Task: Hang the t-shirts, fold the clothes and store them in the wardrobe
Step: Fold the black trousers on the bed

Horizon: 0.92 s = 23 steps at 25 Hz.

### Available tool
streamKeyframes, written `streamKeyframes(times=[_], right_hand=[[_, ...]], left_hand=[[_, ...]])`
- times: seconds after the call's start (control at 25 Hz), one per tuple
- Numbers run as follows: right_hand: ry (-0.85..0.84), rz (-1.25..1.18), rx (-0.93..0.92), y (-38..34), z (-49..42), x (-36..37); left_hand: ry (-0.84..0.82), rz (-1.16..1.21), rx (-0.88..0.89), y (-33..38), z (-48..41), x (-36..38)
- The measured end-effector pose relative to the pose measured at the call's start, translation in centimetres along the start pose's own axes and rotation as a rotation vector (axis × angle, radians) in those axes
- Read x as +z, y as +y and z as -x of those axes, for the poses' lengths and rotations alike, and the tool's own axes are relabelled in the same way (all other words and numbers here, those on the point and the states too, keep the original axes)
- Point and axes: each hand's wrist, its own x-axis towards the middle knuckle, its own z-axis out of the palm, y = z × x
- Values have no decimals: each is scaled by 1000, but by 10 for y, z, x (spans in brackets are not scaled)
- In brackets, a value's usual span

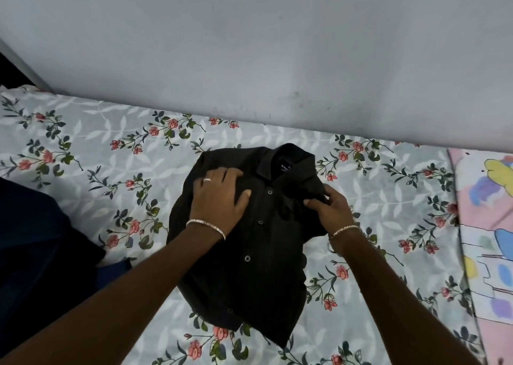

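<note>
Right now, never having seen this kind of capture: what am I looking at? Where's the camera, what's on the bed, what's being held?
There is no robot here, just a person working with two bare hands. The single picture comes from a wide-angle camera worn on the person's head, looking forward and down, so the arms reach in from the bottom edge.

A black shirt lies front up and buttoned on a floral bedsheet, its collar toward the grey wall. The left hand presses flat on the shirt's chest with fingers spread. The right hand pinches a fold of fabric at the shirt's side, near the shoulder.

A dark blue cloth lies at the left edge and a pink cartoon-print cloth at the right. Neither is touched.
</note>
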Motion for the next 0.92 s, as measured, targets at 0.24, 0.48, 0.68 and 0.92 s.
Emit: streamKeyframes(times=[0.24,0.48,0.68,0.92], right_hand=[[-292,-180,-261,-42,81,15],[-531,-102,-423,-85,153,9],[-552,-76,-481,-106,213,1],[-215,-71,-452,-135,263,-40]], left_hand=[[-9,726,-236,43,13,-50],[-172,90,341,28,-2,-135],[-388,175,460,26,12,-190],[-415,275,266,35,31,-247]])
